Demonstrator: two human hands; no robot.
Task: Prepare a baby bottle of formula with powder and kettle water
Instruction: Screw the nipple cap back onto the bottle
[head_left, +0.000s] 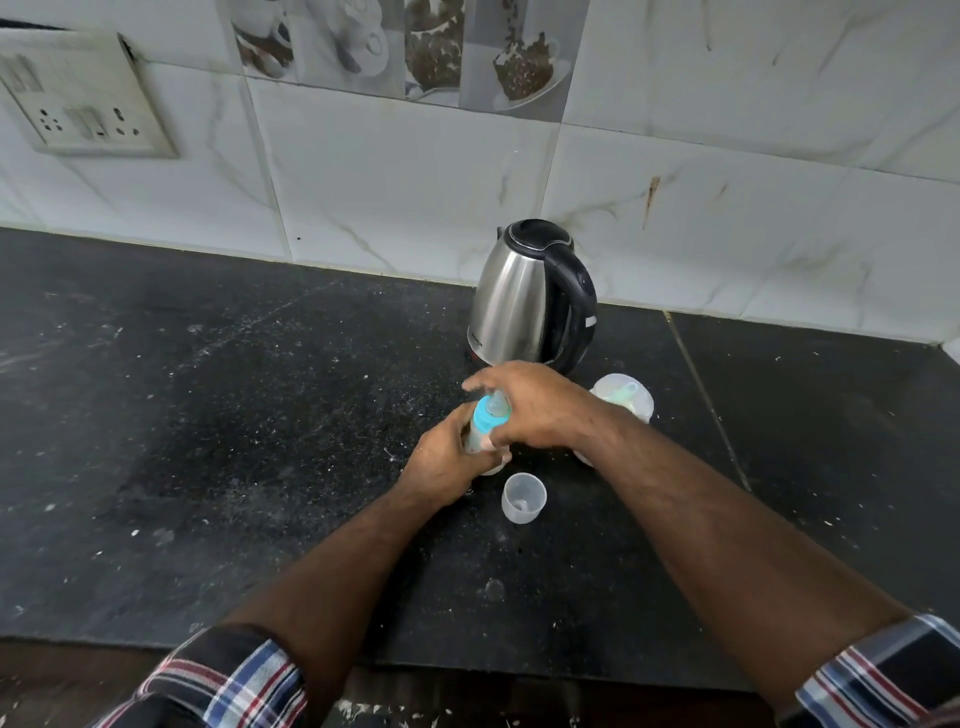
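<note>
Left hand (451, 457) grips bottle (480, 426) body; right hand (530, 402) grips blue collar (485, 413); kettle (530, 296) behind.

The kettle (530, 296) stands at the back against the wall, the bottle (485, 421) before it, the cap (523, 498) nearest.

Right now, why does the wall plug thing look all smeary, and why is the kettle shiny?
In the head view the socket plate is smeared by motion blur near the frame's edge; the right hand is slightly blurred too; the kettle shows bright glare streaks on its steel; the wide lens bends the counter edge.
</note>
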